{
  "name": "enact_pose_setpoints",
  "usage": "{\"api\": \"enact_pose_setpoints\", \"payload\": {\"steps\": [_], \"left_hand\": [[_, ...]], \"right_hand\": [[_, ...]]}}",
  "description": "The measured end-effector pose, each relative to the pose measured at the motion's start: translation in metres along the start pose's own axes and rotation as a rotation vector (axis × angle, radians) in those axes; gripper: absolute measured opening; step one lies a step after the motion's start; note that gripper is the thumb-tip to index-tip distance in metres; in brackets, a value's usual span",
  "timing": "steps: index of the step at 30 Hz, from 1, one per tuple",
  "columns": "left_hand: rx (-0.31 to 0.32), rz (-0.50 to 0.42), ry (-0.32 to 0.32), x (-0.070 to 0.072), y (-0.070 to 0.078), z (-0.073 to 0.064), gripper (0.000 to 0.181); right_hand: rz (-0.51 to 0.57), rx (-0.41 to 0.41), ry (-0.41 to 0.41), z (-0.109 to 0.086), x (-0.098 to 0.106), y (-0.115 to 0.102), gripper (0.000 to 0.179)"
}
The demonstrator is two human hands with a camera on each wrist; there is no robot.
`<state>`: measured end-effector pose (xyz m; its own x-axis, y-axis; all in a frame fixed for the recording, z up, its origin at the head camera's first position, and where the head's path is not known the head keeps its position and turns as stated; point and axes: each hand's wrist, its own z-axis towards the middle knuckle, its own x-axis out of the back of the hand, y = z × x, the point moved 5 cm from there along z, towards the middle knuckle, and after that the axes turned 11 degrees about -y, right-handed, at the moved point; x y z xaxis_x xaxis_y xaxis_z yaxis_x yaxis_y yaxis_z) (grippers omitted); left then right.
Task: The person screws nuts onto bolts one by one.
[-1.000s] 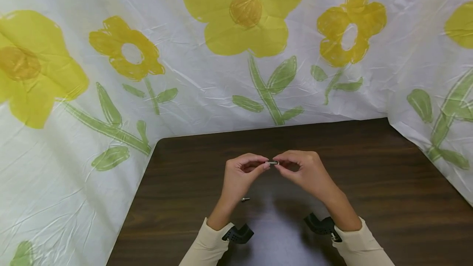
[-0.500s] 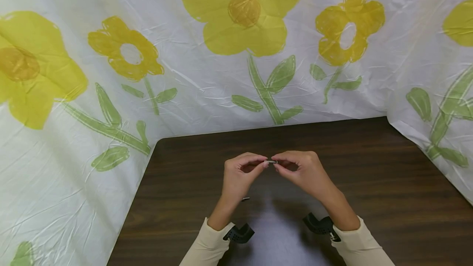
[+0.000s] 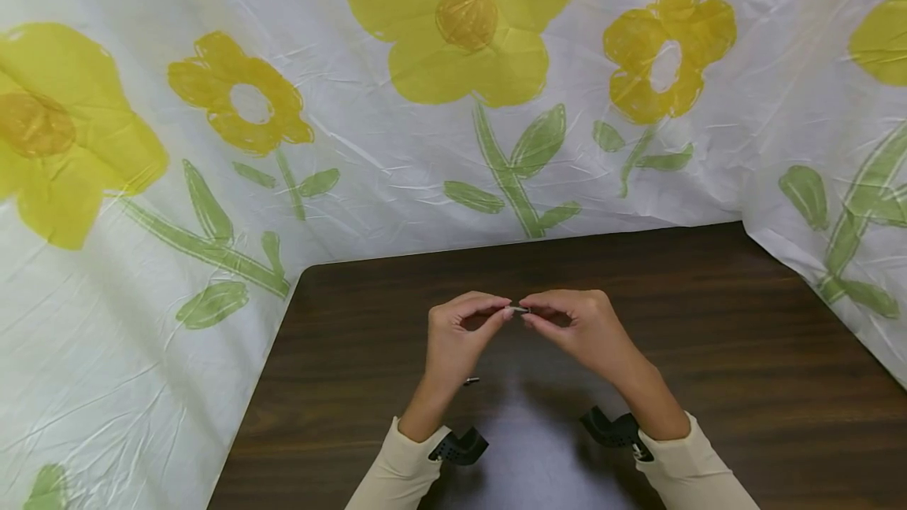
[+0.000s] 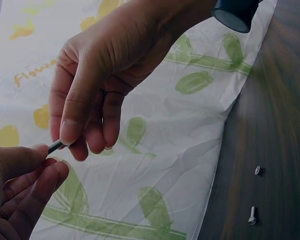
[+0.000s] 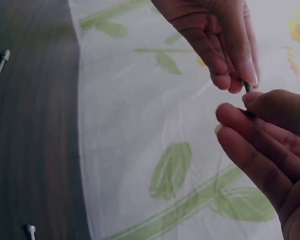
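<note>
Over the table, both hands meet at a small threaded bolt (image 3: 520, 309). My left hand (image 3: 459, 330) pinches one end between thumb and index finger. At the other end, the thumb and index fingertips of my right hand (image 3: 585, 326) pinch it. In the left wrist view, a short stretch of dark thread on the bolt (image 4: 55, 146) shows between the two sets of fingertips. The right wrist view shows the bolt (image 5: 248, 87) too, its far end mostly covered by my right thumb. Another bolt (image 3: 472, 381) lies on the table beside my left wrist.
Both wrist views show two loose metal pieces on the dark wooden table (image 3: 340, 384), one a bolt (image 4: 252, 215) with a round head. A white flowered curtain (image 3: 397, 179) hangs along the table's back and sides. Black wrist mounts (image 3: 460, 447) sit under the sleeves' cuffs.
Both hands have drifted very slightly left with the bolt between them. The bolt lay nearly level a second ago and now slopes slightly down to the right.
</note>
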<state>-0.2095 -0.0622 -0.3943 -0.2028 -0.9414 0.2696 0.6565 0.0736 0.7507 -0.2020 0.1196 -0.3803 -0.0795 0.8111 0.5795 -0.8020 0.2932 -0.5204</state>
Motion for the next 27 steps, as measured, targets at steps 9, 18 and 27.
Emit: {"api": "enact_pose_setpoints", "payload": {"steps": [9,18,27], "left_hand": [[0.015,-0.109,0.018,-0.0004,-0.0026,0.0001,0.01],[-0.024,-0.192,0.017,0.0025,0.001,0.0006,0.009],[-0.066,-0.169,0.024,0.006,0.0071,0.001,0.012]], "right_hand": [[0.055,0.013,0.063,0.0013,0.0035,0.0005,0.028],[0.219,-0.013,0.139,0.0006,0.0028,-0.0027,0.031],[0.268,-0.054,0.157,0.0029,-0.0005,-0.0059,0.026]]}}
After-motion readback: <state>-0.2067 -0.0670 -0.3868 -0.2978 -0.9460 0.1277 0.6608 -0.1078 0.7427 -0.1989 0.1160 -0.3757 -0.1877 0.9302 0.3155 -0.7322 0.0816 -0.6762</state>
